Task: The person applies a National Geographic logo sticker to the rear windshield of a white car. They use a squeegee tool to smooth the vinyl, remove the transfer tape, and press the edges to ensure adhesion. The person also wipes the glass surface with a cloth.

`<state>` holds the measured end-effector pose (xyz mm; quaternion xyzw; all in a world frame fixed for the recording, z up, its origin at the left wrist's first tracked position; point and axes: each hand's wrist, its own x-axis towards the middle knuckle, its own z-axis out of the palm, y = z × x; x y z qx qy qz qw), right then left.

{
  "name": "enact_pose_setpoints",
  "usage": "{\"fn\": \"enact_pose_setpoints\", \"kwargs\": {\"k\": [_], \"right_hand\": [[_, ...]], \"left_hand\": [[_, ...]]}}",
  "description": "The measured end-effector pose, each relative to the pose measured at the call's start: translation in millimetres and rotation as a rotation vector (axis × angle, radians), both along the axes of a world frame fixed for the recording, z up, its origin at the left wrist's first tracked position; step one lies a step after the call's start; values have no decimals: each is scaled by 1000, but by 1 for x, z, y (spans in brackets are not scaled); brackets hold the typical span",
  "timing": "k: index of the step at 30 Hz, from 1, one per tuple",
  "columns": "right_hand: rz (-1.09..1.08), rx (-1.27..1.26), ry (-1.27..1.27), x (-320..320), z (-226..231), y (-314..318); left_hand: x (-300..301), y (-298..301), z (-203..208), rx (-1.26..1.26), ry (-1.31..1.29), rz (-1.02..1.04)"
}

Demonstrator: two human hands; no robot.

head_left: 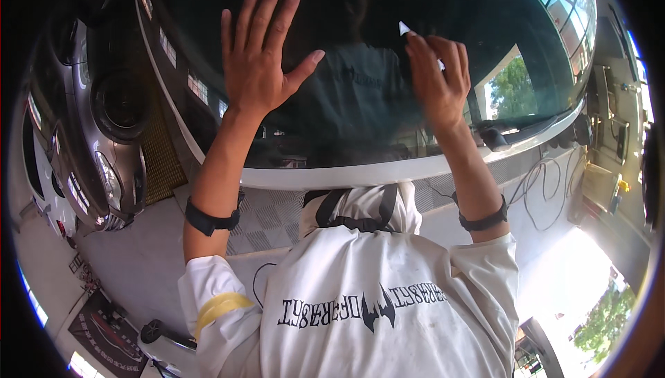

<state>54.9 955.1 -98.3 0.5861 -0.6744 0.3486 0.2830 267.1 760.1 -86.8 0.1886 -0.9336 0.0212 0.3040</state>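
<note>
My left hand [258, 73] is spread open, palm down, over the left part of a dark car window [346, 128]. It looks laid on the glass, though a small gap cannot be ruled out. To its right, my right hand [442, 76] is closed around a small tool with a white pointed tip [404, 29]. The tip pokes out past the index finger toward the glass. A bit of white also shows between the fingers, and the rest of the tool is hidden in the grip. My torso is mirrored in the glass between both hands.
The car's white body edge [339, 176] curves below the window, with a black wiper base [493, 139] at its right. A grey car [104, 135] stands at the left. Cables [547, 184] lie on the floor at right, near a cabinet [601, 187]. A bright doorway [575, 288] opens at lower right.
</note>
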Motion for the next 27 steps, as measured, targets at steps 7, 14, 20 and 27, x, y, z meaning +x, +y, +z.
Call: {"fn": "enact_pose_setpoints", "kwargs": {"k": [7,14,20,27], "right_hand": [[206,123,40,23,-17,25],[180,105,-18,17,-14,21],[144,97,-40,18,-4,16],[23,39,-67,9,0,14]], "left_hand": [[-4,-2,-3,-25,12,2],[-10,2,1,-37,-16,7],[-11,3,0,-44,-12,5],[-10,0,0,-50,-16,-2]]}}
